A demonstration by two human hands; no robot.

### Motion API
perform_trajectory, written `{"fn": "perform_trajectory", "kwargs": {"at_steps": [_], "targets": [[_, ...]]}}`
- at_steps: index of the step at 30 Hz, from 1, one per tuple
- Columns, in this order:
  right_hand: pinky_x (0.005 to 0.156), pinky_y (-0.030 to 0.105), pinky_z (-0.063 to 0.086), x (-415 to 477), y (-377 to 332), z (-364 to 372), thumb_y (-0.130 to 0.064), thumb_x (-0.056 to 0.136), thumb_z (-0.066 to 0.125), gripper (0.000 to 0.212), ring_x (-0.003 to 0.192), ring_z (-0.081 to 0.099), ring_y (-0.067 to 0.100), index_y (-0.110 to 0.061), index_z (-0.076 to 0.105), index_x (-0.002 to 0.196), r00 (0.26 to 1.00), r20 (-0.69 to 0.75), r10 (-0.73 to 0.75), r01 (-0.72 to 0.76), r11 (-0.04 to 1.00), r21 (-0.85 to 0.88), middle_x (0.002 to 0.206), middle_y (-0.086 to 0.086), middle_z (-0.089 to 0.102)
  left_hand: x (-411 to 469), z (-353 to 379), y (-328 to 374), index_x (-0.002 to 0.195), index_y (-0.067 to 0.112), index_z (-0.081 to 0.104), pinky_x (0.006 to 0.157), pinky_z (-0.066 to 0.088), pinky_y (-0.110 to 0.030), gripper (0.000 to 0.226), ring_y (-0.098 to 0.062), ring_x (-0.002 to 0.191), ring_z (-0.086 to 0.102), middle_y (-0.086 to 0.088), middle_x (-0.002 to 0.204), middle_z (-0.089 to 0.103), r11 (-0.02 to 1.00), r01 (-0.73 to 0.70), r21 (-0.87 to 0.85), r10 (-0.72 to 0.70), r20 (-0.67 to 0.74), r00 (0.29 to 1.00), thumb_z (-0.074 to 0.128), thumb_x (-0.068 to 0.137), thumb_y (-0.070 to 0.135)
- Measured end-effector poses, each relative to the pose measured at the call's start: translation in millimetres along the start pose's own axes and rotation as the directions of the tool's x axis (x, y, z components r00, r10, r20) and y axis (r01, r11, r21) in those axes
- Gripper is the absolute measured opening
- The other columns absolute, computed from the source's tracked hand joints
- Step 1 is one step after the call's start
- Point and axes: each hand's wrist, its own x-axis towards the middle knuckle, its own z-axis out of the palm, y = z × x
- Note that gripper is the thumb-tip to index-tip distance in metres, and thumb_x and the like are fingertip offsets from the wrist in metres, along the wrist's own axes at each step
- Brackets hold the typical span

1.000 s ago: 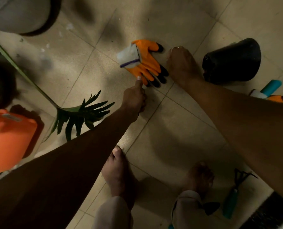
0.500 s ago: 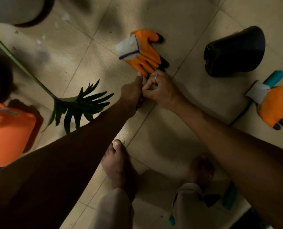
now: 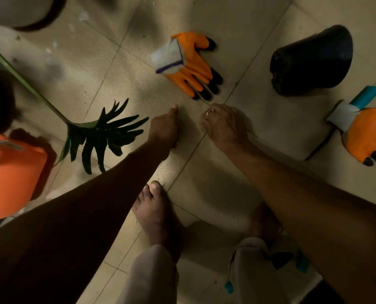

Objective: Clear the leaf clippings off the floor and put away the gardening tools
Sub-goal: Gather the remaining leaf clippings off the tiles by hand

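With the left hand [image 3: 165, 128] and right hand [image 3: 224, 126] both curled low over the tiled floor [image 3: 215, 185], contents not discernible, any pinched clippings may slip and scatter, while the cut leaf [image 3: 103, 132] lies uncollected just left of them.

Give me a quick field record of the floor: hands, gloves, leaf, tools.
left hand: fingers curled, thumb out; contents hidden
right hand: curled, apart from left; contents hidden
centre glove: flat on floor, beyond both hands
right glove: lying over teal-handled tool
leaf: long-stemmed frond, left of left hand
black pot: on its side
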Motion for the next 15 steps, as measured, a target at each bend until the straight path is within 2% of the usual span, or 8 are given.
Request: {"fn": "perform_trajectory", "kwargs": {"at_steps": [2,4,5,7,8,10,12,15], "targets": [[0.071,0.036,0.051,2.2,-5.1,-0.8,-0.017,0.092,0.068,0.010,0.078,0.065,0.027,-0.012,0.069,0.083,0.999,-0.031,0.016,-0.017,0.998,-0.055,0.088,0.009,0.066,-2.1,2.9,-1.1,0.076,0.020,0.053,0.055,0.040,-0.028,0.046,-0.015,0.057,0.044,-0.001,0.070,0.049,1.000,0.006,0.004,-0.006,0.009,1.000,0.044,0.103,0.057],[0.074,0.035,0.049,3.2,-10.4,-5.0,-0.017,0.094,0.064,0.009,0.087,0.066,0.026,-0.011,0.070,0.091,0.999,0.033,0.019,-0.018,0.999,-0.034,0.098,0.010,0.067,-7.5,5.4,1.4,0.089,0.018,0.063,0.053,0.038,-0.029,0.042,-0.015,0.057,0.044,-0.003,0.074,0.050,1.000,-0.002,0.007,0.002,0.006,1.000,0.044,0.105,0.052],[0.075,0.033,0.046,2.9,-11.5,-10.7,-0.019,0.098,0.058,0.013,0.094,0.064,0.025,-0.012,0.069,0.099,0.996,0.081,0.043,-0.044,0.999,0.010,0.106,0.010,0.065,-11.7,7.4,3.8,0.096,0.016,0.065,0.051,0.038,-0.029,0.041,-0.015,0.057,0.043,-0.003,0.075,0.051,1.000,0.002,0.003,-0.002,-0.002,1.000,0.044,0.106,0.050],[0.078,0.028,0.044,-0.5,-14.5,-29.8,-0.023,0.102,0.049,0.021,0.100,0.061,0.021,-0.014,0.068,0.106,0.975,0.144,0.167,-0.192,0.966,0.176,0.114,0.008,0.062,-25.0,11.7,11.0,0.087,0.017,0.060,0.046,0.033,-0.025,0.044,-0.013,0.052,0.041,-0.001,0.072,0.050,0.997,0.052,-0.055,-0.052,-0.004,0.999,0.043,0.105,0.054],[0.082,0.030,0.047,-3.1,-19.2,-43.2,-0.023,0.102,0.049,0.021,0.101,0.060,0.021,-0.014,0.068,0.106,0.957,0.172,0.231,-0.275,0.911,0.306,0.114,0.008,0.061,-32.9,13.1,15.4,0.080,0.018,0.056,0.044,0.030,-0.022,0.047,-0.012,0.048,0.038,0.000,0.067,0.048,0.993,0.073,-0.088,-0.072,0.011,0.997,0.043,0.104,0.056],[0.086,0.036,0.052,-12.0,-32.6,-73.4,-0.021,0.102,0.052,0.018,0.099,0.060,0.018,-0.012,0.068,0.103,0.939,0.209,0.274,-0.344,0.778,0.525,0.110,0.007,0.062,-47.6,17.9,23.4,0.074,0.018,0.052,0.042,0.027,-0.019,0.049,-0.011,0.041,0.035,0.001,0.060,0.045,0.989,0.086,-0.119,-0.080,0.062,0.995,0.042,0.105,0.056],[0.084,0.034,0.052,-25.1,-44.2,-100.7,-0.019,0.100,0.056,0.014,0.096,0.058,0.014,-0.013,0.068,0.097,0.945,0.199,0.261,-0.328,0.729,0.601,0.104,0.004,0.062,-66.1,25.4,32.6,0.077,0.017,0.057,0.042,0.028,-0.020,0.053,-0.012,0.041,0.037,0.000,0.057,0.046,0.990,0.085,-0.115,-0.067,0.153,0.986,0.036,0.107,0.055],[0.087,0.036,0.053,-41.7,-48.8,-133.5,-0.021,0.099,0.058,0.013,0.101,0.059,0.016,-0.016,0.071,0.099,0.923,0.163,0.349,-0.372,0.696,0.614,0.108,0.003,0.063,-97.0,38.8,49.2,0.082,0.017,0.064,0.048,0.031,-0.028,0.058,-0.018,0.053,0.045,-0.005,0.064,0.052,0.978,0.121,-0.172,-0.067,0.290,0.955,0.029,0.107,0.055]]}}
